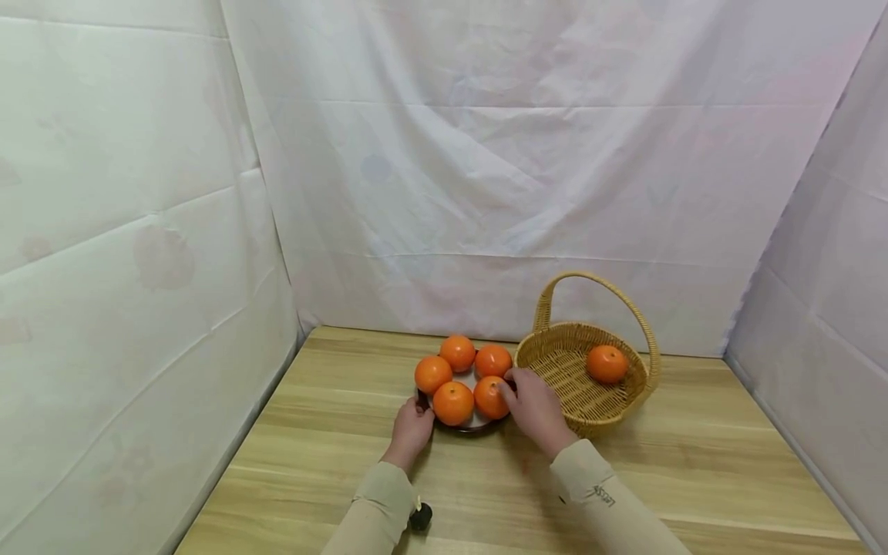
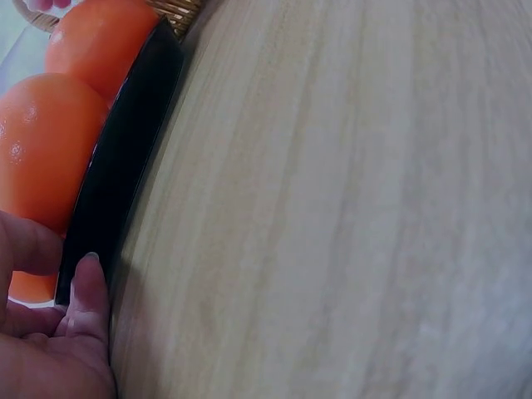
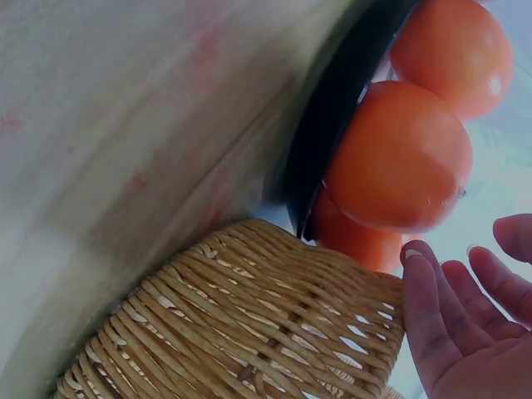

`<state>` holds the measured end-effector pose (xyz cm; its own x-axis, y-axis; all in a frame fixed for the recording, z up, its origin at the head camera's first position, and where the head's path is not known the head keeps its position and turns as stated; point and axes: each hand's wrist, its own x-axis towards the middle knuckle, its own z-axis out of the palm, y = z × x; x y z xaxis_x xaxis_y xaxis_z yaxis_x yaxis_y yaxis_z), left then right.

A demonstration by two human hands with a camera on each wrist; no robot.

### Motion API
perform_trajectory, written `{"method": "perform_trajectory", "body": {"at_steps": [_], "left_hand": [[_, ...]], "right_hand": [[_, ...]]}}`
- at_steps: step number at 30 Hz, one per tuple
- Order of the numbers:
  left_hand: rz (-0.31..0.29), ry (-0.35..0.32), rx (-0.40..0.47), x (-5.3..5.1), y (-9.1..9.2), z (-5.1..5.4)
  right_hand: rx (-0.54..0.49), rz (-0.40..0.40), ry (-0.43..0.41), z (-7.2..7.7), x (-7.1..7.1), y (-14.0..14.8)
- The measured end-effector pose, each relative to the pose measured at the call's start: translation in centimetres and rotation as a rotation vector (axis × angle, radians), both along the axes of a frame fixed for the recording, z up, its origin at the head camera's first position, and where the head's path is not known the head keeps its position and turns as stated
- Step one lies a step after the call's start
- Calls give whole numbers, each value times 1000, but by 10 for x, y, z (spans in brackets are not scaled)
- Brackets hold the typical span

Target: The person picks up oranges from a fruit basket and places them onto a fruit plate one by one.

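Note:
A round plate [image 1: 472,429] with a dark outer side and pale inside carries several oranges [image 1: 454,404]. At its left edge, my left hand [image 1: 412,426] pinches the rim; the left wrist view shows the thumb [image 2: 90,291] against the dark outer wall and fingers over the top. My right hand [image 1: 536,405] hovers by the plate's right side, close to the front-right orange [image 1: 488,398]. Its fingers are spread and hold nothing in the right wrist view, near the woven basket's rim [image 3: 391,303]. A single orange [image 1: 607,364] lies inside the basket.
The wicker basket [image 1: 565,385], with its tall arched handle [image 1: 627,301], stands right beside the plate. A small black object [image 1: 420,516] lies near the left sleeve. White cloth [image 1: 444,193] walls enclose the wooden table [image 1: 312,439] at the back and sides.

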<state>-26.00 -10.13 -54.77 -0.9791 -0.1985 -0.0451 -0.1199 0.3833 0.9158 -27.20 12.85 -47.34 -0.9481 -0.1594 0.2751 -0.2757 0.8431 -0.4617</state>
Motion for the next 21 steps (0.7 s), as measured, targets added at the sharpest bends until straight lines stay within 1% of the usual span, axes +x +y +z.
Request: {"method": "perform_trajectory", "body": {"at_steps": [7,10,12,21], "left_hand": [[-3,3,-5,2,0,2],[-9,8,-10,2,-1,3],[-7,-1,-5,1,-1,3],[-17,-4,4,0,-1,1]], "right_hand": [[-47,-19,5,10,-8,6],[-46,-26,13,13,-10,10],[-43,-25,19,15,-11,12],[-52,-6,41,26,-22,22]]}}
